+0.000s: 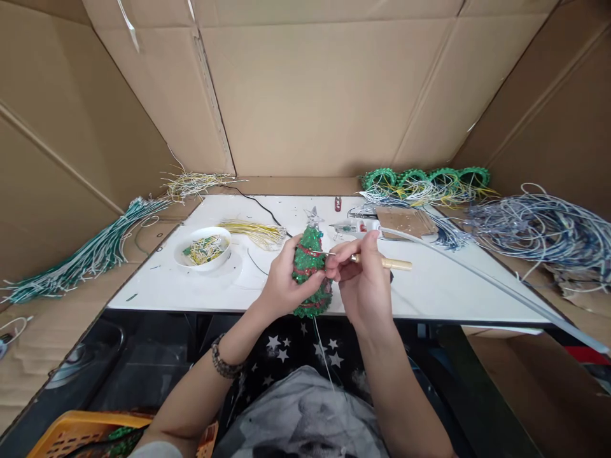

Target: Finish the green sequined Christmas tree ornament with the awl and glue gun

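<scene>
A small green beaded Christmas tree with red bands and a clear star on top is held upright over the near edge of the white board. My left hand wraps around its left side and base. My right hand pinches a wooden-handled awl, its thin metal tip touching the tree's right side. A thin wire hangs down from the tree toward my lap.
On the board sit a white bowl of yellow-green bits, a yellow wire bundle and a white glue gun. Green-white wires lie left, green beaded rings and blue-grey wires right. Cardboard walls surround; an orange basket is bottom left.
</scene>
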Action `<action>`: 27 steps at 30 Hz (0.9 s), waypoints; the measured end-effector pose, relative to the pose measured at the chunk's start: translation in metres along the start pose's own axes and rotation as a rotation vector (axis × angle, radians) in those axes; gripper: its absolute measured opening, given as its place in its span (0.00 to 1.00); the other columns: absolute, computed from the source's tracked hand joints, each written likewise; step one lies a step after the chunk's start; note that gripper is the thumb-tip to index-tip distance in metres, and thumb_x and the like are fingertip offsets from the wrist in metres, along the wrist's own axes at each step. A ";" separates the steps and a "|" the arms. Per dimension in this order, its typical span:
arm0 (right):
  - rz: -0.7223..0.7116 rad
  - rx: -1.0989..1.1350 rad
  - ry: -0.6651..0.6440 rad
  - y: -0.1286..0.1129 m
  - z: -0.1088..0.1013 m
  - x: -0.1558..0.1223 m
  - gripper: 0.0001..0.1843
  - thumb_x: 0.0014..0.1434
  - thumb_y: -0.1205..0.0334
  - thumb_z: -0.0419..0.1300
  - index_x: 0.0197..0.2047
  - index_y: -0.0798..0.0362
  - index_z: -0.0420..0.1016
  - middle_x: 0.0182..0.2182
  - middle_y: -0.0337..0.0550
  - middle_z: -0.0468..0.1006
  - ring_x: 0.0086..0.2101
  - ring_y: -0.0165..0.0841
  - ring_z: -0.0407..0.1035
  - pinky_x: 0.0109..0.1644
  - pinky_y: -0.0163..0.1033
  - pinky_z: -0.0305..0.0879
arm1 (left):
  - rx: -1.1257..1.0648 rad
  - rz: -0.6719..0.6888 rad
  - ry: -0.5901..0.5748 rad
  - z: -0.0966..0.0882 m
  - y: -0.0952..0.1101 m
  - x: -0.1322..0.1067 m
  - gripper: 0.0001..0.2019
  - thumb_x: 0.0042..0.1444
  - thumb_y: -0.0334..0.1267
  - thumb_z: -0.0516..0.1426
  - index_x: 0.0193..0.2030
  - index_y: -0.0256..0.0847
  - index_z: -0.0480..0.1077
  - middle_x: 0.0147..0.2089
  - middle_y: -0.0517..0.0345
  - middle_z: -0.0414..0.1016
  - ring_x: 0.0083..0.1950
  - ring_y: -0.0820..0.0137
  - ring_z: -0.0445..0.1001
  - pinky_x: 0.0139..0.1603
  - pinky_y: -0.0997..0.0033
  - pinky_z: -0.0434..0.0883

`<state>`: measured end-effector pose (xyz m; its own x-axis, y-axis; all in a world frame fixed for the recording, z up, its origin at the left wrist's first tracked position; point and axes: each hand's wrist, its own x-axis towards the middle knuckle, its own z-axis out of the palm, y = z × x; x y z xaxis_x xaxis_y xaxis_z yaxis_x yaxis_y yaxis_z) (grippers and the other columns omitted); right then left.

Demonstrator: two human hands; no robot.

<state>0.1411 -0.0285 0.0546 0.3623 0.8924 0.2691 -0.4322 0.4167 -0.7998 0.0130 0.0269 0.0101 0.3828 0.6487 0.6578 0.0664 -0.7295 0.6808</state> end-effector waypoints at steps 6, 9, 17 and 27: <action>-0.107 -0.037 0.000 0.007 -0.002 -0.005 0.30 0.64 0.39 0.53 0.21 0.51 0.73 0.19 0.38 0.73 0.20 0.26 0.67 0.23 0.34 0.61 | -0.003 -0.020 -0.010 -0.001 0.002 0.000 0.25 0.58 0.43 0.61 0.58 0.40 0.59 0.49 0.48 0.76 0.46 0.61 0.77 0.48 0.59 0.73; -0.400 -0.204 0.024 0.012 -0.002 -0.012 0.27 0.67 0.45 0.52 0.23 0.50 0.78 0.21 0.40 0.74 0.24 0.29 0.69 0.26 0.36 0.64 | -0.004 -0.020 -0.014 -0.001 0.003 0.000 0.24 0.58 0.44 0.60 0.58 0.40 0.60 0.49 0.48 0.77 0.46 0.61 0.77 0.48 0.60 0.74; -0.309 -0.165 0.004 0.008 0.001 -0.007 0.28 0.65 0.44 0.55 0.21 0.52 0.77 0.21 0.39 0.74 0.20 0.26 0.67 0.19 0.33 0.59 | -0.011 0.000 -0.012 -0.001 0.003 0.000 0.24 0.59 0.43 0.60 0.59 0.40 0.59 0.44 0.52 0.78 0.43 0.63 0.78 0.45 0.62 0.74; 0.138 0.063 -0.018 0.008 -0.006 0.006 0.28 0.53 0.36 0.63 0.19 0.53 0.69 0.17 0.36 0.71 0.17 0.22 0.64 0.16 0.27 0.55 | 0.005 -0.008 0.002 -0.001 0.001 -0.002 0.26 0.57 0.44 0.61 0.60 0.40 0.59 0.50 0.47 0.77 0.49 0.59 0.77 0.49 0.59 0.73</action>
<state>0.1448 -0.0206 0.0472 0.2816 0.9446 0.1687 -0.5282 0.2994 -0.7946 0.0119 0.0247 0.0101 0.3802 0.6553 0.6527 0.0740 -0.7250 0.6848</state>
